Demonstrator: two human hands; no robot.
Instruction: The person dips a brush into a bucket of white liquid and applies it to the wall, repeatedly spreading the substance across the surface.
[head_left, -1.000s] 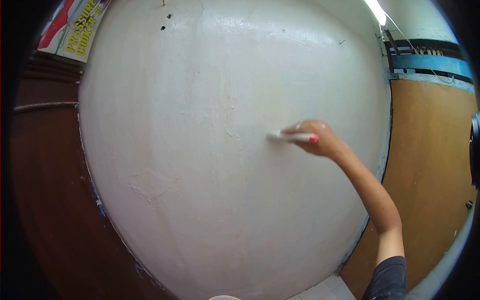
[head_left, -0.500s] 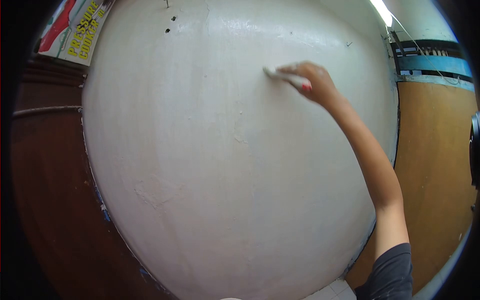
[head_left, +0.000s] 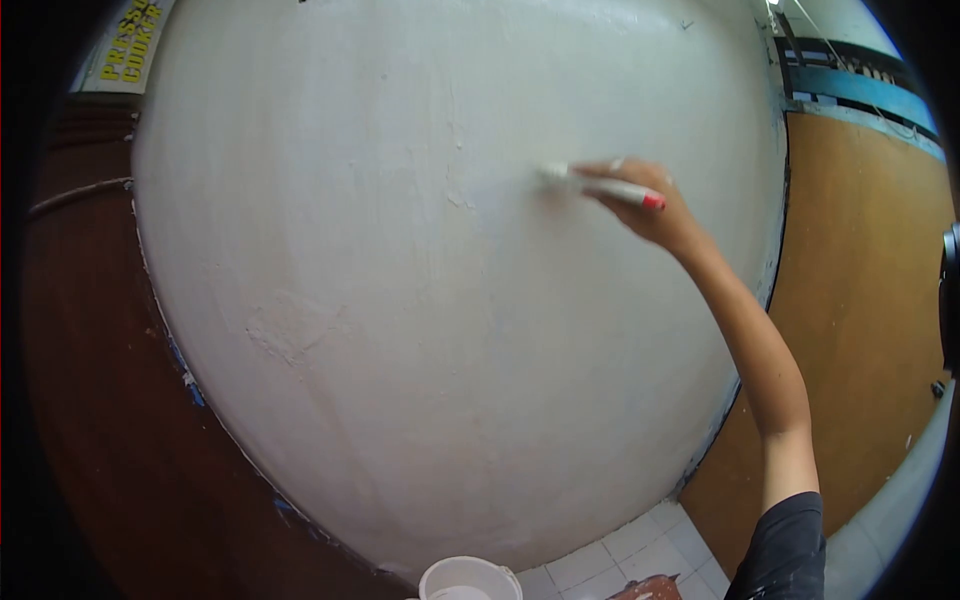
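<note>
One hand shows: the right hand (head_left: 655, 215), its grip clamped on a brush (head_left: 608, 187) whose bristles touch the wall (head_left: 400, 300) right of centre. Light, steady pressure and overlapping strokes should coat evenly. A bucket (head_left: 468, 578) stands below.

A dark grey short sleeve (head_left: 790, 545) covers the upper arm at the near right; the forearm is bare, pale flecks dotting the right hand (head_left: 648, 205)

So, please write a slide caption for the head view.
Right hand holds a red-tipped brush against the white wall, above a white bucket.
</note>
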